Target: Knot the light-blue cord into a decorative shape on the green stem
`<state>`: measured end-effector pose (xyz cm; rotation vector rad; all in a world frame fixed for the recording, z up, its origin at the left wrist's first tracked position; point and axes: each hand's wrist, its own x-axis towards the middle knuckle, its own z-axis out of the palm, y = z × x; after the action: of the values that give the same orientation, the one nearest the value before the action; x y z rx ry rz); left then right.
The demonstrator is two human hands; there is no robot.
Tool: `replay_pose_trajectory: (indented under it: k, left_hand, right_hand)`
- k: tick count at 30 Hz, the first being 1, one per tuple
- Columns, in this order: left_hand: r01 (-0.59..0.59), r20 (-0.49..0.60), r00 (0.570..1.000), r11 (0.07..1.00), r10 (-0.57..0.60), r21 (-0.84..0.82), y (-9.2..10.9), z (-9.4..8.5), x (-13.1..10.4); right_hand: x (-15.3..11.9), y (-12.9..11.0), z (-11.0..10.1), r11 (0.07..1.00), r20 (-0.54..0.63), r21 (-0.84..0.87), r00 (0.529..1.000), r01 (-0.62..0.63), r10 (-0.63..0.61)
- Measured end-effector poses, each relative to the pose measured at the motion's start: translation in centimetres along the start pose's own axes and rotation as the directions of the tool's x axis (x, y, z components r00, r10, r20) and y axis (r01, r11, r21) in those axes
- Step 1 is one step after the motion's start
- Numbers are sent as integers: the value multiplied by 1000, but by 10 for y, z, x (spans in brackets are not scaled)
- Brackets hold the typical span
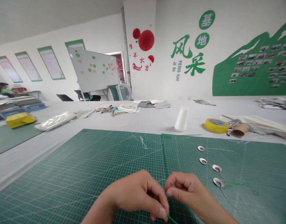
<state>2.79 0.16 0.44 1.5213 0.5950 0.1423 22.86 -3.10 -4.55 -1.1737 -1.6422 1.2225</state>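
Observation:
My left hand (143, 199) is low in the middle of the view, its thumb and fingers pinched on a green thread (172, 219). The thread slants down to the right from the fingertips. Just to the right, my right hand (185, 191) is closed in a pinch, thumb against index finger; what it holds, if anything, is too small to make out. Both hands are over the green cutting mat (98, 161), close together but apart. Several small oval rings with thin stems, like needle threaders (218, 182), lie right of my right hand, with loose green thread (244, 184) beside the nearest.
White thread scraps (143, 142) lie on the mat. Behind it stand a white thread cone (181, 119), a yellow tape roll (216, 125) and a cardboard tube (241, 130). Fabric pieces (129, 107) lie farther back. A yellow box (20, 120) and plastic-wrapped pack (56, 120) are left.

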Motion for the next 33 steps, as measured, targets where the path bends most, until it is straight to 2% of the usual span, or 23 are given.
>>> replay_pose_trajectory:
  k: [2,4,7,9,14,17,19,22,24,27,30,33]
  left_hand:
    - [8,-4,1000,997,-8,78,0,1,0]
    - [15,-54,999,986,-6,167,0,2,0]
    - [35,-187,982,943,29,331,1,3,0]
    - [40,-280,956,899,93,436,2,4,0]
    - [81,-474,839,799,268,596,1,8,7]
    - [118,-581,755,809,303,575,-1,10,13]
    - [108,-639,703,841,313,530,-2,10,15]
    - [38,-695,651,902,304,429,-2,9,17]
    - [-59,-688,668,942,283,330,0,8,18]
    - [-173,-633,738,972,233,156,4,8,17]
    - [-183,-592,789,982,168,35,6,9,16]
    - [-190,-570,807,982,155,-3,8,9,14]
  right_hand:
    - [-3,-8,-1,995,6,-99,1000,1,0]
    - [-4,-14,-4,981,-16,-194,1000,13,-16]
    - [-7,-22,-9,937,-65,-347,995,51,-78]
    - [-10,-25,-12,890,-72,-445,986,104,-152]
    - [-17,-24,-12,696,-41,-673,927,250,-373]
    - [-17,-20,-7,612,-41,-740,890,278,-453]
    - [-16,-16,-2,623,-63,-734,888,269,-456]
    - [-15,-13,5,717,-91,-658,921,231,-380]
    - [-15,-12,10,799,-100,-568,947,197,-304]
    - [-14,-12,12,885,-116,-442,969,146,-217]
    - [-12,-11,11,928,-131,-356,977,114,-170]
    - [-10,-11,9,956,-145,-281,981,86,-131]
